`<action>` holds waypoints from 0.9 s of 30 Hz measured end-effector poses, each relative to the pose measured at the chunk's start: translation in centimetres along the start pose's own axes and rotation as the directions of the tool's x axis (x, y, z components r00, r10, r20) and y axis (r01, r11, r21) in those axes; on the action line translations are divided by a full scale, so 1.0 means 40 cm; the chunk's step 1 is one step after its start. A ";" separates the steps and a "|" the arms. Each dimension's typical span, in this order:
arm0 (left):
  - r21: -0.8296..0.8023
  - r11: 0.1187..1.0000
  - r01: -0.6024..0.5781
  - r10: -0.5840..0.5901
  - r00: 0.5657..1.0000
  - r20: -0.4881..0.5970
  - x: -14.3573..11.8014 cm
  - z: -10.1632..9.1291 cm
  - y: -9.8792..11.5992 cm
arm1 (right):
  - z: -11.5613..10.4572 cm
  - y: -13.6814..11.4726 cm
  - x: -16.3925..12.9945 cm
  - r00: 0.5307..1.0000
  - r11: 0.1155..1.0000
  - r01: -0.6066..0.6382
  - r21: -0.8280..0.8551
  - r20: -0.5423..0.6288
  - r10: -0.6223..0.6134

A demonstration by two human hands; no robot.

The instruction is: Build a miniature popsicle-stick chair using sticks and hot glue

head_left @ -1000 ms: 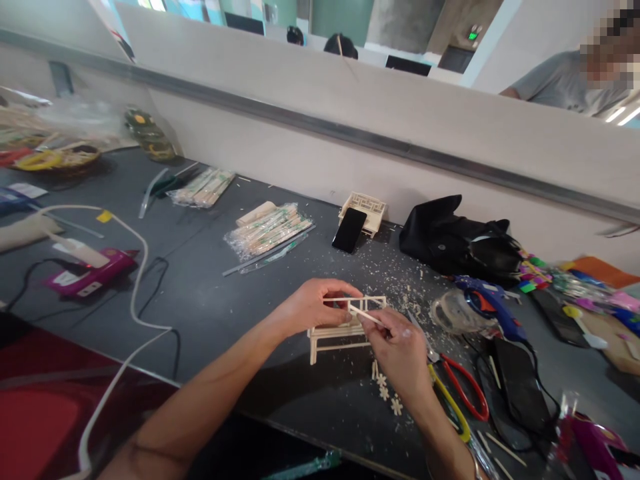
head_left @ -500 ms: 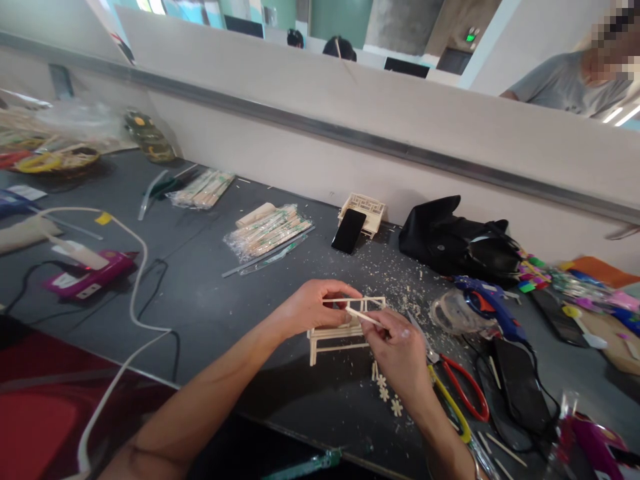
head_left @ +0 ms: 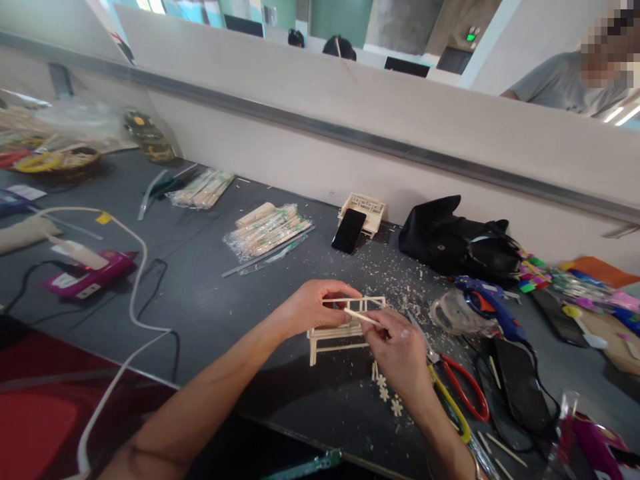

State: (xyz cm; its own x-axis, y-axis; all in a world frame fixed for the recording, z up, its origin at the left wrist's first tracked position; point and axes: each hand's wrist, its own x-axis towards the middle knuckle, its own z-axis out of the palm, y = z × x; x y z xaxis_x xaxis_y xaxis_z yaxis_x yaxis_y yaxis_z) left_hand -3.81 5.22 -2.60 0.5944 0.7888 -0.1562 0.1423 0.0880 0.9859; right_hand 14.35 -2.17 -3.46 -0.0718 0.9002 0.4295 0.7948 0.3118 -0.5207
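A small wooden model bench [head_left: 336, 339], built from thin sticks, stands on the grey table in front of me. My left hand [head_left: 313, 307] is closed around the left end of its backrest, with fingers reaching behind and in front. Between the thumb and fingers of my right hand [head_left: 400, 343] is a thin wooden stick [head_left: 363, 317], its tip slanting up to the left against the backrest. Below the right hand lie a few small flower-shaped wooden pieces [head_left: 384, 393]. My right palm hides the bench's right end.
Farther back, a phone [head_left: 349, 231] leans on a second model bench [head_left: 370, 207]. Bagged sticks [head_left: 270, 233] lie to the left. At right are red-handled pliers [head_left: 465, 387], a blue glue gun [head_left: 493, 307] and a black bag [head_left: 455, 233]. A purple power strip [head_left: 93, 275] trails a white cable.
The stick in my right hand has shifted very slightly to the left along the backrest. My left hand keeps its hold on the bench.
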 end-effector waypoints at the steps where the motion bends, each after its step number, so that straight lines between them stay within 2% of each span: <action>1: 0.008 1.000 0.001 -0.001 1.000 0.001 0.000 0.000 0.000 | 0.000 0.000 0.000 1.000 1.000 0.001 -0.001 0.001 -0.001; 27: 0.001 1.000 -0.020 0.020 1.000 0.012 0.001 0.000 -0.007 | -0.003 0.003 -0.001 1.000 1.000 0.014 -0.005 0.017 -0.014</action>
State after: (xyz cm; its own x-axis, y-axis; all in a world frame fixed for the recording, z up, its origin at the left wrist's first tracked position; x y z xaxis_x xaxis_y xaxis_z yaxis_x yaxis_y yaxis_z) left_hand -3.82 5.24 -2.88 0.6066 0.7831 -0.1370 0.1312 0.0714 0.9888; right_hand 14.50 -2.19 -3.44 -0.0936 0.9008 0.4240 0.7969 0.3231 -0.5104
